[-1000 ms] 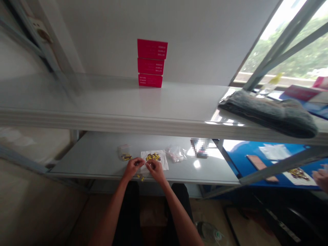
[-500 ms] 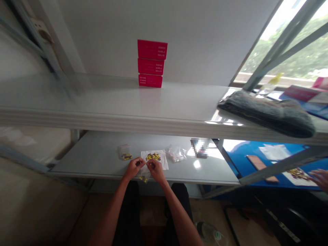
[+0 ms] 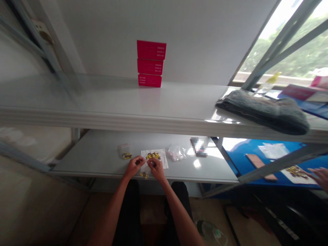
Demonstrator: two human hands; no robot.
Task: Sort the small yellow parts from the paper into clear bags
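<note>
Between my hands hangs a small clear plastic bag (image 3: 144,174) with a few yellow and dark pieces in its bottom. My left hand (image 3: 133,166) pinches its upper edge on the left, and my right hand (image 3: 156,167) pinches it on the right, fingertips close together. Just beyond them, a pile of small yellow and dark pieces (image 3: 153,155) lies on a white sheet (image 3: 164,163). Left of the sheet is another clear bag (image 3: 124,151) with similar pieces inside. The pieces are too small to name.
Crumpled clear bags (image 3: 176,152) lie right of the sheet, near a blurred-out object (image 3: 199,147). An upper shelf (image 3: 102,118) overhangs, bearing stacked red boxes (image 3: 150,64) and a grey folded cloth (image 3: 263,111). At right, another person's hand (image 3: 320,176) is over a blue table (image 3: 235,150).
The small bag has shifted slightly up and right between my hands. My fingertips stay close together at its top. The view has moved only a little.
</note>
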